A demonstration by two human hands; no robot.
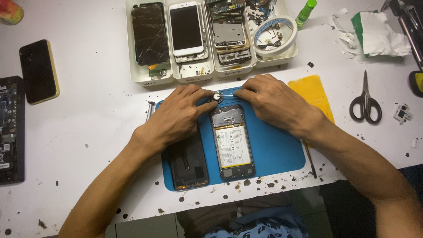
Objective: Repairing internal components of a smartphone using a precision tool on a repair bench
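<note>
Pinching a small round part (216, 96) between them, the left hand (176, 117) and right hand (275, 103) each keep their grip clamped on it, just above the opened phone (231, 141) on the blue mat (273, 150).

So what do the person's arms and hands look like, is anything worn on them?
Nothing is worn. The left hand and right hand are bare, without gloves, rings or a watch. Both forearms are bare as far as the picture's edge, with no sleeves in view. They are slim arms, with knuckles and tendons showing on the backs of the hands.
</note>
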